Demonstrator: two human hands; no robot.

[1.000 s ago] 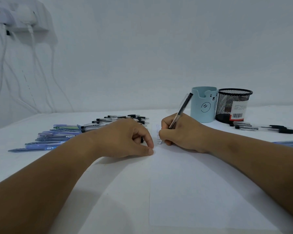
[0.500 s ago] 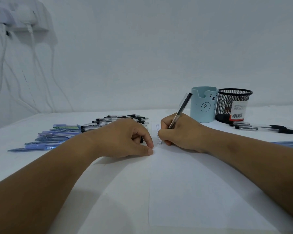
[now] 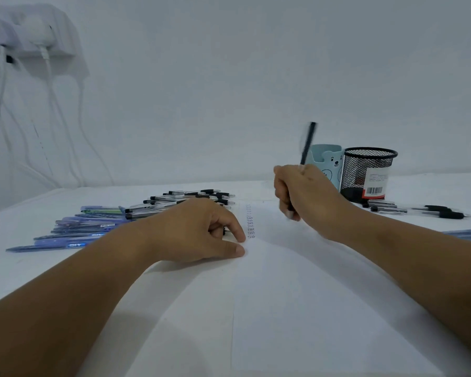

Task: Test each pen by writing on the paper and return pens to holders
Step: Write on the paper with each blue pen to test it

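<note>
Right hand (image 3: pixel 307 197) off the paper (image 3: pixel 297 295), fingers (image 3: pixel 283 186) wrapped round a black pen (image 3: pixel 307 142), blurred. Looks light, stiff, slick plastic; probably best pinched low at the rubbery grip. Left hand (image 3: pixel 196 232) loosely curled, holding nothing, thumb pinning the sheet's edge on the table (image 3: pixel 65 268). Blue holder (image 3: pixel 329 164) and mesh holder (image 3: pixel 365 170) just behind.

black pen (image 3: pixel 307 144) blurred, upright over white paper (image 3: pixel 297 295), teal holder (image 3: pixel 331 165), mesh holder (image 3: pixel 366 172)
</note>
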